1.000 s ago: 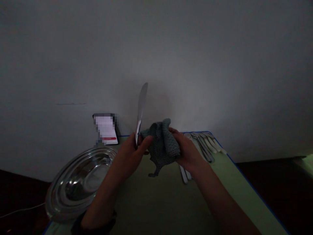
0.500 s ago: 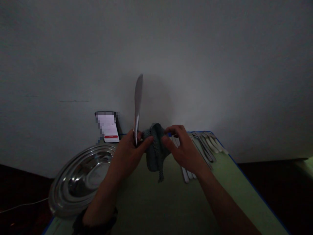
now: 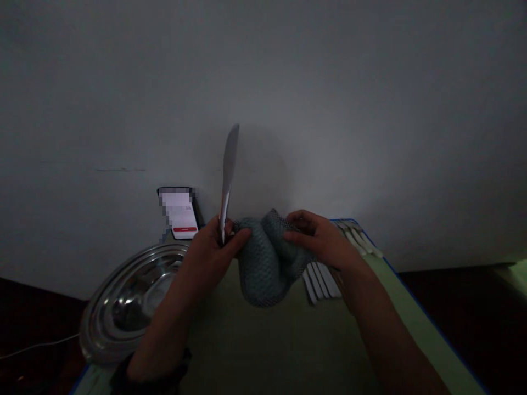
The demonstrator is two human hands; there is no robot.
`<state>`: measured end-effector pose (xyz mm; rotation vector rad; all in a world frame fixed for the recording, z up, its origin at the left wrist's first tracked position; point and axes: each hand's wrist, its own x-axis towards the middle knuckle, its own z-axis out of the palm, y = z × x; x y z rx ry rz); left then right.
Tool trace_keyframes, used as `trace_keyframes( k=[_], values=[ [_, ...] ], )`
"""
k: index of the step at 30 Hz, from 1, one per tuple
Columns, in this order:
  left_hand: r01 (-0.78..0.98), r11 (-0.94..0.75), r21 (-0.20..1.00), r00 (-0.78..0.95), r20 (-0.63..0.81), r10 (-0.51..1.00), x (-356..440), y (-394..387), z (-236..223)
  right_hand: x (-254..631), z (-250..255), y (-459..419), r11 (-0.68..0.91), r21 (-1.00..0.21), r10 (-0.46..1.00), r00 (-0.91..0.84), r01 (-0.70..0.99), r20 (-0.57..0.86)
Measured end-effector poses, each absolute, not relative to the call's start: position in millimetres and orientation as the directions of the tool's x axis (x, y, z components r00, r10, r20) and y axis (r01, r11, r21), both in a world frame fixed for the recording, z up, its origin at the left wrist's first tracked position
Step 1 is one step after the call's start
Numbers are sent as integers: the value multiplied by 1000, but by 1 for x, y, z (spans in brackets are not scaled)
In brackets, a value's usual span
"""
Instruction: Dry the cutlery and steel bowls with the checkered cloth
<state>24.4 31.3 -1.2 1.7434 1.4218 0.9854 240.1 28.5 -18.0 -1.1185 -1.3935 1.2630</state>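
Note:
A metal table knife (image 3: 230, 162) points upward, blade high, its handle gripped in my left hand (image 3: 209, 252). Between that hand's thumb and fingers is also the left edge of a grey-green textured cloth (image 3: 261, 269). My right hand (image 3: 321, 236) pinches the cloth's other side, so it hangs folded and sagging between both hands above the table. The knife's lower handle end is hidden by my left hand. Several knives with pale handles (image 3: 323, 282) lie on the table below my right hand, partly covered by the cloth and the hand.
A shiny steel basin (image 3: 99, 323) stands at the left, partly behind my left forearm. Against the wall leans a phone (image 3: 181, 214) with a lit screen. More white-handled cutlery (image 3: 358, 238) lies at the table's (image 3: 263, 351) back right corner. The wall (image 3: 263, 99) rises right behind.
My right hand has moved right, pulling the cloth wider open, so more of its textured face shows. The left hand and knife have shifted slightly left.

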Motion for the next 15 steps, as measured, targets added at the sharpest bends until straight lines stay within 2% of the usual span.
trace_keyframes(
  k=[6,10,15],
  values=[
    [509,-148,848,52,141,989,14,36,3,278,-6,30,37,-994,992,125,-105,24],
    [544,-122,830,-17,156,988,9,38,5,300,-2,25,90,-995,969,236,-45,77],
    [489,-84,868,-66,133,989,7,39,8,310,-8,26,101,-994,949,303,-36,86]
  ],
)
